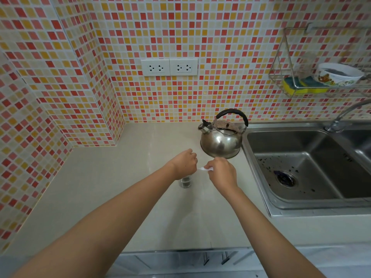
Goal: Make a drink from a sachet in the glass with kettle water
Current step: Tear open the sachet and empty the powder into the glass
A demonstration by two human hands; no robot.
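Note:
A small clear glass stands on the beige counter, mostly hidden under my left hand, whose fingers are closed above it; what they hold is hidden. My right hand pinches a small white sachet piece just right of the glass. A steel kettle with a black handle stands behind both hands, spout pointing left.
A steel double sink with a tap lies to the right. A wire wall rack holds a sponge and a bowl. Two wall sockets sit above the counter. A tiled wall closes the left side.

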